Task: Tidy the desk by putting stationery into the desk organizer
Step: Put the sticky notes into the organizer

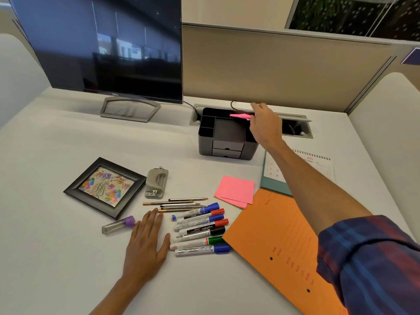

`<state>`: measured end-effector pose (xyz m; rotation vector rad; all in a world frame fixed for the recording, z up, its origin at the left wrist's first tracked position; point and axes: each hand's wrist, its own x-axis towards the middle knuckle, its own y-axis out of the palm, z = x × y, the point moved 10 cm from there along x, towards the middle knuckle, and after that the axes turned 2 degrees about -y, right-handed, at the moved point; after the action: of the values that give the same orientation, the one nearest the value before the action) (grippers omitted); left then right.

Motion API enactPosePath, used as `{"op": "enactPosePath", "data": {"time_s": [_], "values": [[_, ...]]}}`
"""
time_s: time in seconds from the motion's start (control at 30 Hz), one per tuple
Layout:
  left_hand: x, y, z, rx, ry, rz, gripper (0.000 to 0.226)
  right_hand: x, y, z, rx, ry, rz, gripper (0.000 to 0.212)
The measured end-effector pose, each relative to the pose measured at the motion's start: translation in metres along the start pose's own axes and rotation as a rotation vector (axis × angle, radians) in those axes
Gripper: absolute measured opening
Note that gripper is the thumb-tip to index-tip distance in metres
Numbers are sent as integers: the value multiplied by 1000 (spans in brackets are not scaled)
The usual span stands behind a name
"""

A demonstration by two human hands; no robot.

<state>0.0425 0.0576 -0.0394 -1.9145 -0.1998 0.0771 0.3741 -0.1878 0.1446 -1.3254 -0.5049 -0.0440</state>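
Your left hand lay flat on the desk, fingers straight, holding nothing; the markers sat just right of it, the pencils touching or nearly touching its fingertips, the clear tube with a purple cap just to its left; loose pink notes lay further out to its right, beside the orange folder.

Your right hand was stretched out over the desk organizer, pinching a pink sticky pad at its near-hand end; pad stuck out leftward from your fingers, roughly level, above the organizer's rear compartments; I couldn't tell whether it touched the rim.

To do this step well, I'd have said: lower the pad flat into the wide middle tray just below and left of your fingers, not the narrow slots at the far left; keep it level so the sheets didn't fan or catch the divider; release only once it sat on the tray floor; then lift the hand straight up, clear of the cable behind. The left hand could've started gathering markers meanwhile; looked to me like most of the task was still open.
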Motion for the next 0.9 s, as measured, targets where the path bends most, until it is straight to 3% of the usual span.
{"op": "enactPosePath", "data": {"time_s": [0.1, 0.37, 0.47, 0.67, 0.9], "values": [[0, -1, 0, -2, -1, 1, 67, -16, 1, -2, 27, 9, -18, 33], [0, 1, 1, -10, -4, 9, 66, -10, 24, -20, -43, 78, 145, 35], [-1, 2, 1, -9, -8, 9, 65, 1, 25, -18, -78, 52, 121, 22], [0, 1, 1, -11, -8, 5, 65, 22, 17, -6, -227, -55, 110, 19], [0, 2, 3, -13, -13, 3, 66, 25, 19, 0, -264, -49, 154, 22]]}}
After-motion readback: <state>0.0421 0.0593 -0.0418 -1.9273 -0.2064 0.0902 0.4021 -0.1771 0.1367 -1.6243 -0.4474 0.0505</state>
